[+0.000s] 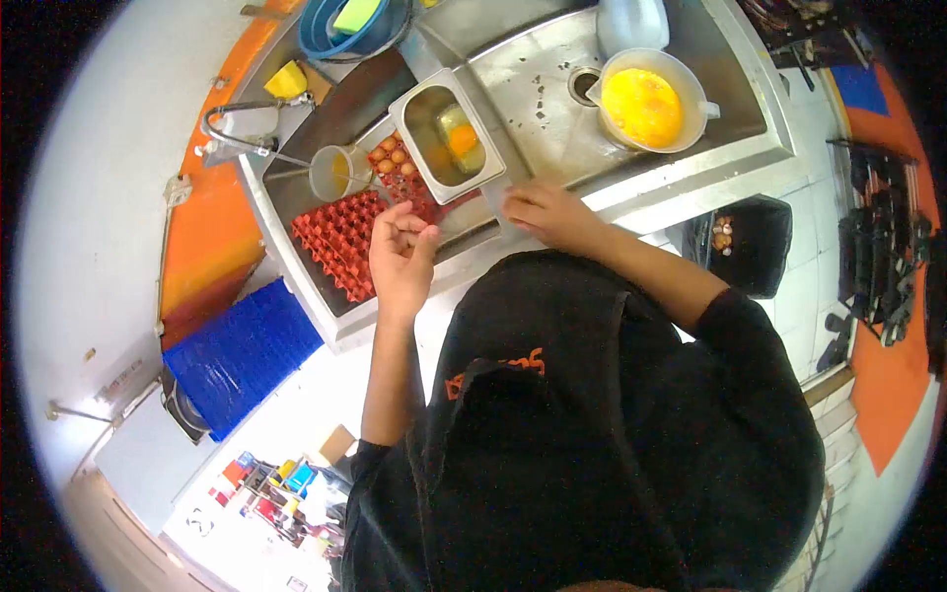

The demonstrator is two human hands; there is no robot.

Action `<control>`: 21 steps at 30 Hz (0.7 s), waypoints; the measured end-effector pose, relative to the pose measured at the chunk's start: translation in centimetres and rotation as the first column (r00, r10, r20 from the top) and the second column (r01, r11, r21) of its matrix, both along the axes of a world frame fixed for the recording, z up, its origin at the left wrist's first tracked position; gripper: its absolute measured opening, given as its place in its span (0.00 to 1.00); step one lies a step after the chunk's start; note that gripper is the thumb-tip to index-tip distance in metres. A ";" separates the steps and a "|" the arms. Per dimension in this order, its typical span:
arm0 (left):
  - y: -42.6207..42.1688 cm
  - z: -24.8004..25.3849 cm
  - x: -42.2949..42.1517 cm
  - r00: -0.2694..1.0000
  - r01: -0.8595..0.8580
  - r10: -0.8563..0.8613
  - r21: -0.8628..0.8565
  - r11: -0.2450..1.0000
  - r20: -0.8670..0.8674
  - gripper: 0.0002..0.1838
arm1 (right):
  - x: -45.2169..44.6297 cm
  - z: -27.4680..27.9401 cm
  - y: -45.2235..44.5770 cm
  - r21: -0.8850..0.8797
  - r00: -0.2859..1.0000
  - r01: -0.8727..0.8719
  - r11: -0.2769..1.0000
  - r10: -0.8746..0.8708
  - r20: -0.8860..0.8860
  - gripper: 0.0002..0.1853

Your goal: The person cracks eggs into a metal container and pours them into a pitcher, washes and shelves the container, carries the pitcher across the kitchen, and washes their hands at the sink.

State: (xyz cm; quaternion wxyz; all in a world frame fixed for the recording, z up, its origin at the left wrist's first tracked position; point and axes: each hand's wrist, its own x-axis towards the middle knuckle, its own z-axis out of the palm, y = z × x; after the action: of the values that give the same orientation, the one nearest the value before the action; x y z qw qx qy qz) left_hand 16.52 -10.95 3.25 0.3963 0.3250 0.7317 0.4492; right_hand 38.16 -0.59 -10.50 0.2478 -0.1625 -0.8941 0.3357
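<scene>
My left hand is raised palm up beside the red egg trays, its fingers loosely curled and apart, with nothing visible in them. My right hand rests by the divider between the two sink basins, fingers bent together; whatever they may hold is hidden. Between the basins stands a steel pan containing a cracked egg with a whole yolk. Just left of it, several brown eggs sit in a red tray. A translucent jug of yellow egg stands in the right basin.
A clear container with some yellow liquid stands near the faucet. The blue basin is at the back left. Dark scraps lie near the drain. A black-lined bin with eggshells stands on the floor at right.
</scene>
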 end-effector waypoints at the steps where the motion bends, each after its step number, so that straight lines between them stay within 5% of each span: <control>1: -0.3 -0.1 0.0 1.000 0.003 -0.003 0.002 1.000 -0.016 0.22 | -0.4 -0.8 -0.4 -0.003 0.998 -0.030 1.000 0.030 0.051 0.17; 3: -0.6 -0.3 -0.2 0.999 0.009 -0.008 0.013 1.000 -0.051 0.21 | -0.8 -1.3 -0.3 -0.030 0.997 -0.047 0.998 0.049 0.067 0.17; 8: 0.3 1.0 0.1 0.802 0.291 -0.223 0.036 0.956 -0.554 0.22 | -1.0 5.0 1.1 -0.188 0.996 -0.009 0.982 -0.008 -0.089 0.20; 11: 4.5 4.6 1.4 0.522 0.481 -0.309 -0.025 0.876 -0.795 0.21 | -3.6 12.3 4.0 -0.631 0.994 -0.020 0.775 -0.053 -0.096 0.23; 14: 7.1 4.4 -0.2 0.482 0.524 -0.207 0.091 0.847 -0.851 0.25 | -6.7 13.4 7.0 -0.597 0.961 -0.175 0.783 0.004 -0.277 0.22; 17: 8.5 6.1 -1.1 0.527 0.460 -0.251 0.025 0.887 -0.812 0.27 | -8.8 13.2 8.8 -0.597 0.953 -0.243 0.765 0.073 -0.294 0.26; 21: 9.4 5.5 -2.3 0.417 0.436 -0.155 0.047 0.899 -0.896 0.28 | -10.6 14.1 9.7 -0.412 0.957 -0.198 0.889 0.084 -0.278 0.21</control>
State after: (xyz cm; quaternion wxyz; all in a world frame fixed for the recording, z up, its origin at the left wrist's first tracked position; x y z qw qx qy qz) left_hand 14.21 -1.50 8.72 -0.0090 0.6836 0.6901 0.2375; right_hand 27.54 9.08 3.61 0.2917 -0.1040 -0.7670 0.5620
